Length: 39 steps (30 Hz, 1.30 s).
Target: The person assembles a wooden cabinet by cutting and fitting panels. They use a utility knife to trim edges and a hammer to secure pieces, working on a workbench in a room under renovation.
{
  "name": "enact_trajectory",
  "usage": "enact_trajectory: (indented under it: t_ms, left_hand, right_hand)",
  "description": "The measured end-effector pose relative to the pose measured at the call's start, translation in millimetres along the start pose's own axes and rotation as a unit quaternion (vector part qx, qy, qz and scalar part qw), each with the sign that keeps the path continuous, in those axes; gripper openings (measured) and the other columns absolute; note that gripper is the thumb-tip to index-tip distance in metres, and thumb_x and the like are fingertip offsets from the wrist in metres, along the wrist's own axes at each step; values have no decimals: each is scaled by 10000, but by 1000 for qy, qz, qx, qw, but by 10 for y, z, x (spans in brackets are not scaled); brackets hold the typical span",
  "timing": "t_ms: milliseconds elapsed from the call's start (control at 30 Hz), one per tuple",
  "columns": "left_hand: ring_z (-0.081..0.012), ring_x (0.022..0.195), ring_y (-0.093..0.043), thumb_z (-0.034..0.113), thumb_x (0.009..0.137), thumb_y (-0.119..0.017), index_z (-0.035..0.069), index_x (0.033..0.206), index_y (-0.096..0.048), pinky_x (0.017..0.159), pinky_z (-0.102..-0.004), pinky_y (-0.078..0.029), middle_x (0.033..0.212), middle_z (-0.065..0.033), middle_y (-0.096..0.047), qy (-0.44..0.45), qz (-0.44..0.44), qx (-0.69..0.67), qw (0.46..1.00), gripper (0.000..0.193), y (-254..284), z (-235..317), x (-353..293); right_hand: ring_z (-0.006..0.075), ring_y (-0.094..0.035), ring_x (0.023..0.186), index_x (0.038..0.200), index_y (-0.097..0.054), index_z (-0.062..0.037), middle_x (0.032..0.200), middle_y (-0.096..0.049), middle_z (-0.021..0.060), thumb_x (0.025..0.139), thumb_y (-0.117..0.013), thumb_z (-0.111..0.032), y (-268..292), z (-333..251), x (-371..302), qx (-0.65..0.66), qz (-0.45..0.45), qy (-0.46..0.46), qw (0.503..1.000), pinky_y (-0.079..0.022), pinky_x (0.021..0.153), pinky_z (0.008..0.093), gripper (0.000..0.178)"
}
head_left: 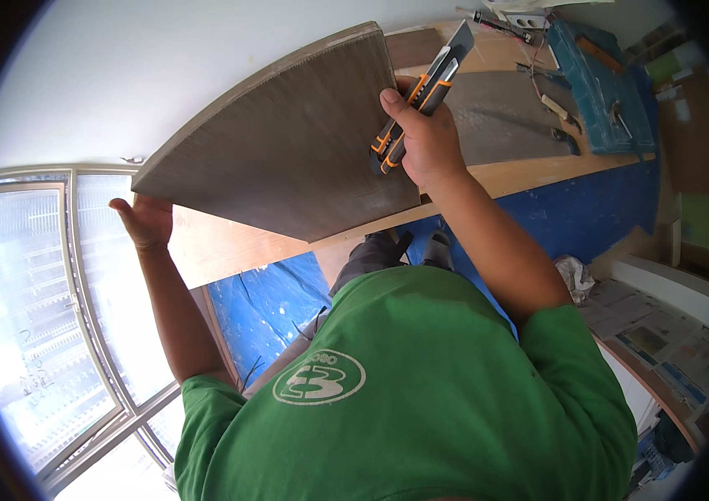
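Observation:
A dark grey-brown board [287,142] stands tilted up in front of me over a light wooden bench [242,246]. My left hand [147,224] supports its left corner, thumb out to the side and the other fingers hidden behind it. My right hand [431,138] is at the board's right edge, closed around orange-and-black snap-off utility knives [413,104], seemingly two side by side. A wide blade sticks out, pointing up and away from me. Some right fingers are behind the knives and the board edge, so I cannot tell whether they also grip the board.
Another grey-brown board [504,117] lies flat on the bench at right, with a saw [565,138] near its end. Beyond is a teal tool case [600,92] with tools on it. Blue sheeting [555,204] covers the floor. A glazed window [29,292] is at left, newspapers [655,334] at right.

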<state>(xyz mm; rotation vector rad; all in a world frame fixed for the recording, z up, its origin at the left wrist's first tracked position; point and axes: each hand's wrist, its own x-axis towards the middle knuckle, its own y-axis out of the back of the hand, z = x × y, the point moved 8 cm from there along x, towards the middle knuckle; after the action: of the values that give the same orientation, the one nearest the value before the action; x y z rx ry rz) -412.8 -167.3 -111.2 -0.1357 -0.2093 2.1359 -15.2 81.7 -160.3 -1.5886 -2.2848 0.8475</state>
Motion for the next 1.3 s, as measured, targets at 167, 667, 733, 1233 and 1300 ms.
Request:
enact_trajectory:
  t_ms: [167,667,733,1233,1300]
  left_hand:
    - [-284,1177,-664,923,820,-436,-6,1478,-487,1112,-445,-433,1158,-147,-722,-116,-191,410,884,1139,-1288,1358,888]
    - [-338,1324,-566,253,545,-776,-27,1487,-471,1150,-425,-407,1431,-200,-577,252,-546,160,782,1029,-3739,-125,764]
    - [-336,1308,-578,234,506,-758,-30,1461,-497,1144,-421,-418,1424,-200,-584,260,-532,161,789,1025,-3689,-130,810]
    - [-335,1286,-589,278,793,-704,5,1350,-584,1111,-465,-452,1368,-211,-620,243,-522,136,806,632,-3816,-128,773]
    - [-325,1296,-582,285,872,-657,-2,1331,-595,1104,-472,-456,1361,-213,-624,247,-517,130,809,545,-3826,-118,754]
  right_hand:
    - [82,-554,770,1155,-634,-6,907,-611,5,947,-773,-247,23,-1,-49,-31,-1,-33,999,-516,729,273,347]
    - [75,-580,845,1334,-608,-17,1003,-655,36,998,-700,-338,57,-47,-99,-110,11,23,994,-486,758,260,474]
    - [81,-579,896,1380,-577,2,1188,-670,108,1017,-672,-317,102,-156,-189,-204,46,96,973,-496,828,257,493]
    - [143,-660,1041,1231,-671,-48,1056,-699,54,1003,-674,-161,1563,444,-1495,-189,60,-206,958,-529,899,309,255]
    - [128,-649,996,1209,-678,-52,1006,-676,25,995,-685,-167,1523,469,-1502,-154,57,-174,971,-518,893,308,242]
